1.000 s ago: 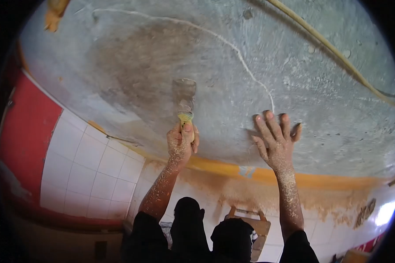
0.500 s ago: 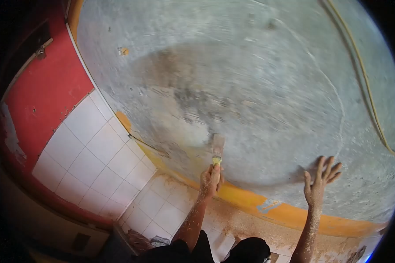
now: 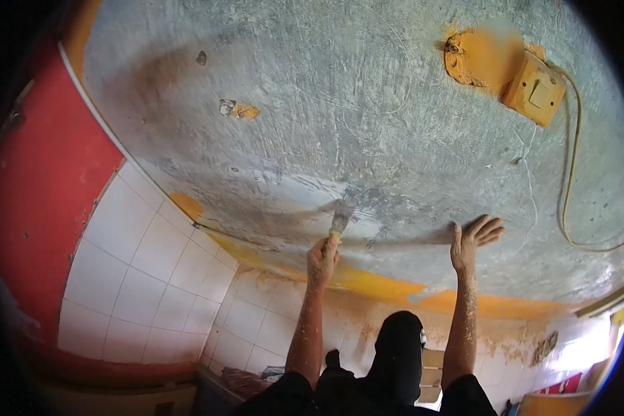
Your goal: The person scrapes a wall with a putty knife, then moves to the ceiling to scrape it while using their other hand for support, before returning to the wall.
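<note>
Grey, scuffed wall (image 3: 312, 62) fills most of the view, seen from a camera looking down past a person's arms. At the far left is a red painted surface (image 3: 48, 180). Next to it, a thin pale strip (image 3: 93, 104) slants down along the edge of the grey wall, with white tiles (image 3: 128, 263) below. Farther right, near the tiles, is a rounded orange patch (image 3: 186, 205), then a yellow-orange band (image 3: 367, 283) running along the bottom of the grey area.

Near the middle, the left hand (image 3: 322, 262) is closed around the handle of a scraper (image 3: 341, 217), thumb uppermost. The scraper is upright, its blade pointing up the wall over a dark, rubbed area with whitish smears beside it. Below, between the forearms, is a leg in black clothing (image 3: 397, 353).

To the right, well apart from the scraper, the right hand (image 3: 473, 239) holds nothing; its thumb stands away from fingers that are slightly spread. Whether its palm touches the wall, I cannot tell. Pale specks dot its forearm. Above and farther right is an orange-smeared switch (image 3: 536, 90), with a thin cable (image 3: 573, 152) looping down beside it.
</note>
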A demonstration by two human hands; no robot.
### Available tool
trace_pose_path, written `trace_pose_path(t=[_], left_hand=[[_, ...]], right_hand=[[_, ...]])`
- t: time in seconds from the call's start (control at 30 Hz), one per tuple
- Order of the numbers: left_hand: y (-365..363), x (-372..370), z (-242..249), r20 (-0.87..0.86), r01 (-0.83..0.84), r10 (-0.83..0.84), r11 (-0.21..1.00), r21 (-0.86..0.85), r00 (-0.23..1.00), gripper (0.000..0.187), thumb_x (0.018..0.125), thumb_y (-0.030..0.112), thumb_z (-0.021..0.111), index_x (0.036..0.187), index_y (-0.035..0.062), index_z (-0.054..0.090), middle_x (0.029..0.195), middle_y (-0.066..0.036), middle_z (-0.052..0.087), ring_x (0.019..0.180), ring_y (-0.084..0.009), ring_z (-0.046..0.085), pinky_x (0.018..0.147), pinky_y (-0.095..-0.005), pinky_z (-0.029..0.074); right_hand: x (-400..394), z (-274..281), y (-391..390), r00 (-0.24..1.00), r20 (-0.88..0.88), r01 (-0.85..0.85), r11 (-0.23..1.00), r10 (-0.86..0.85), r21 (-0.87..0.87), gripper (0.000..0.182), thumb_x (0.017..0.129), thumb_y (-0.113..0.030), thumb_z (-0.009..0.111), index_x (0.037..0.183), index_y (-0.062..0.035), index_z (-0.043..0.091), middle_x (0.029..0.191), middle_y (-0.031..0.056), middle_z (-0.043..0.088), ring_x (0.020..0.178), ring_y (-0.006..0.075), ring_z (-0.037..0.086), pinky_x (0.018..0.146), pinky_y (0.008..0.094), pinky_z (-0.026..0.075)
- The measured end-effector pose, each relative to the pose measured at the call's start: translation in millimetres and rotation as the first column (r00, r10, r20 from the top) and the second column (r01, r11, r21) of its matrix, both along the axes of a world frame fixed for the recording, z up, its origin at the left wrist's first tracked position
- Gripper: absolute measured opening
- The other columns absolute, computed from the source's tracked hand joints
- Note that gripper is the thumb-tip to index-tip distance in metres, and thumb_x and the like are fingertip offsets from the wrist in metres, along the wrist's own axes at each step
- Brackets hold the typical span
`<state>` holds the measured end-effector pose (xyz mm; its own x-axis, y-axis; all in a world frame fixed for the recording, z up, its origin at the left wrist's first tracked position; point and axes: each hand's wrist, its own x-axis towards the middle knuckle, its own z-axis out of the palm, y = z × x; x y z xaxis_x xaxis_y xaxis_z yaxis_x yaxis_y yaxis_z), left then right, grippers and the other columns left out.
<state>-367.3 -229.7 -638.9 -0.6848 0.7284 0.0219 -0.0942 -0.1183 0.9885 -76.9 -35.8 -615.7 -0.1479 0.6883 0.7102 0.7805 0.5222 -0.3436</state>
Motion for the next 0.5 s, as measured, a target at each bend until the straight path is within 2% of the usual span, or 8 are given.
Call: trace_pose_path(t=[0.07,0.1,0.2,0.33,0.37,0.43,0.5], left_hand=[[-6,-12,10,-0.075,0.008,-0.012,0.999,-0.047,0.997,0.045,0.09,0.047,0.055,0.081,0.0027,0.058,0.055,0.002,0.047,0.044,-0.0054,0.039,0.04,-0.0226,0.029],[-4,-12,-6,0.002,-0.008,0.008,1.0,-0.023,1.0,0.045,0.09,0.046,0.056,0.08,0.0025,0.058,0.053,0.002,0.046,0.044,-0.0052,0.039,0.04,-0.0224,0.029],[-12,-10,-26,0.1,0.021,-0.013,0.997,-0.077,0.995,0.044,0.09,0.046,0.056,0.08,0.003,0.058,0.053,0.002,0.045,0.044,-0.005,0.038,0.04,-0.0226,0.028],[-15,-16,-14,0.005,-0.002,0.002,0.996,-0.09,1.0,0.04,0.093,0.038,0.054,0.076,0.0019,0.056,0.053,0.004,0.041,0.044,-0.0044,0.036,0.041,-0.0236,0.027],[-16,-20,-19,-0.008,0.019,-0.02,0.996,-0.091,1.0,0.041,0.093,0.04,0.054,0.077,0.0024,0.056,0.054,0.003,0.043,0.045,-0.0046,0.037,0.041,-0.0233,0.028],[-9,-27,-27,-0.035,0.052,-0.055,0.995,-0.079,0.998,0.043,0.092,0.044,0.052,0.08,0.0032,0.057,0.057,0.001,0.048,0.047,-0.005,0.041,0.042,-0.0226,0.031],[4,-21,-22,0.022,0.045,-0.043,0.996,-0.079,0.999,0.043,0.093,0.043,0.051,0.079,0.0032,0.057,0.058,0.001,0.048,0.048,-0.0051,0.041,0.043,-0.0229,0.031]], right_hand=[[2,-2,2,1.0,0.028,-0.014,0.999,0.015,-0.048,0.082,0.096,-0.051,0.032,0.144,-0.0019,-0.013,0.144,0.027,-0.029,0.128,0.0458,-0.035,0.1,0.06,-0.022],[2,-3,4,0.998,0.058,-0.024,1.0,0.023,0.006,0.081,0.096,-0.052,0.029,0.144,-0.0024,-0.014,0.144,0.0262,-0.03,0.129,0.0452,-0.034,0.1,0.0594,-0.021],[2,-1,2,0.999,0.029,-0.041,0.999,0.042,-0.025,0.081,0.096,-0.052,0.029,0.144,-0.0028,-0.014,0.144,0.026,-0.03,0.129,0.045,-0.034,0.1,0.0594,-0.021],[1,0,1,0.999,0.035,0.016,1.0,-0.016,-0.024,0.082,0.096,-0.055,0.027,0.144,-0.0015,-0.013,0.145,0.025,-0.028,0.131,0.0429,-0.031,0.101,0.0567,-0.021],[-1,-3,3,1.0,0.023,0.004,1.0,-0.005,0.019,0.083,0.094,-0.057,0.026,0.144,-0.0032,-0.014,0.146,0.0238,-0.028,0.132,0.0415,-0.031,0.102,0.0566,-0.021],[1,-5,-4,1.0,0.006,-0.014,1.0,0.014,-0.02,0.084,0.094,-0.057,0.027,0.144,-0.0038,-0.015,0.145,0.024,-0.029,0.13,0.0428,-0.033,0.101,0.0581,-0.022],[3,-4,1,1.0,0.017,0.001,0.999,0.0,-0.047,0.085,0.094,-0.058,0.026,0.143,-0.0036,-0.016,0.144,0.0242,-0.03,0.13,0.0434,-0.033,0.101,0.0585,-0.022]])
